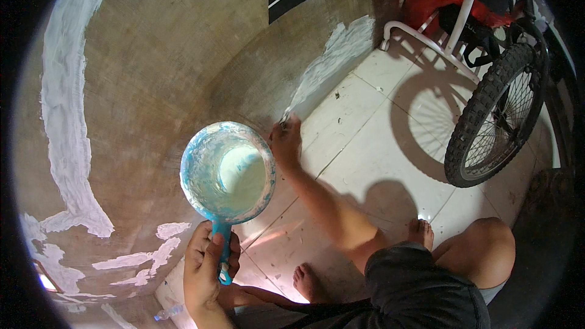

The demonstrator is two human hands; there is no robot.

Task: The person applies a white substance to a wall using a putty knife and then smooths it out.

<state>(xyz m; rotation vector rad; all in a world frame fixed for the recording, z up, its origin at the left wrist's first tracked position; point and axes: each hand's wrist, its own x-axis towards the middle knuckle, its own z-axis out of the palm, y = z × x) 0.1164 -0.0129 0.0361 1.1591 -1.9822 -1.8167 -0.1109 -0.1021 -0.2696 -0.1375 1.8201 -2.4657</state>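
My left hand [207,256] grips the handle of a paint-smeared blue plastic dipper [262,180], which holds pale white liquid [241,170]. Beyond it, my right hand [286,143] reaches to the lower part of the brown plastered wall [152,73], at the lower end of a fresh white paint strip [332,55]. Its fingers are closed on a small object mostly hidden by them, which I cannot make out.
A bicycle wheel [457,158] and a white metal frame [432,39] stand at right, near red bags [423,0]. My bare feet [304,283] are on white floor tiles [372,128]. More white patches [67,146] mark the wall. A plastic bottle [167,312] lies at bottom left.
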